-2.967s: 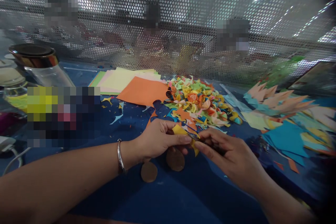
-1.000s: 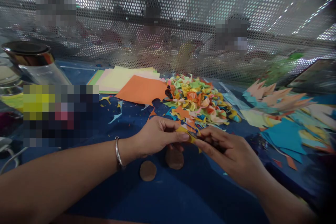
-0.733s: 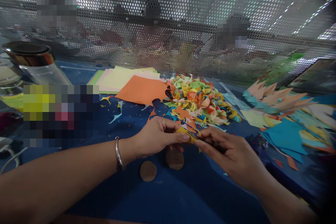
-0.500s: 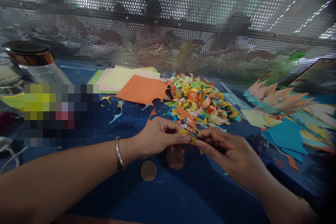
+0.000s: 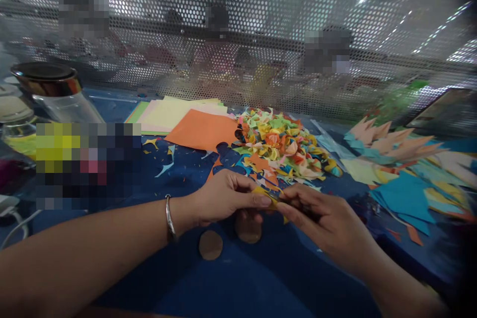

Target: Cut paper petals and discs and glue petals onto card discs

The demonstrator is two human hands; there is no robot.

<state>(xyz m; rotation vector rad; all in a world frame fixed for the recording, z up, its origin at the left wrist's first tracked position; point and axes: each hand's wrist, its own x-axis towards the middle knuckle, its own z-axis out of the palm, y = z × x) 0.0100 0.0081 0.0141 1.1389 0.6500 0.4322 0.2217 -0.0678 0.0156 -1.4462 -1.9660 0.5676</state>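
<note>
My left hand [image 5: 223,198] and my right hand [image 5: 320,218] meet over the blue table [image 5: 238,278], both pinched on one small yellow paper piece [image 5: 269,197]. The fingertips nearly touch, and most of the paper is hidden between them. A silver bangle [image 5: 170,217] sits on my left wrist. Two brown round discs [image 5: 210,245] [image 5: 247,231] lie on the table just below my hands. A heap of curled coloured paper pieces [image 5: 285,144] lies right behind them.
An orange sheet [image 5: 203,130] and a stack of pale sheets [image 5: 175,112] lie at the back. Cut blue, yellow and peach paper shapes [image 5: 402,174] cover the right side. A glass jar with a metal lid [image 5: 52,89] stands at the left. A perforated metal screen [image 5: 238,35] closes the far edge, with people behind it.
The yellow paper has been folded or rolled tighter between my fingers; less of it shows than three seconds ago. My hands have stayed in place.
</note>
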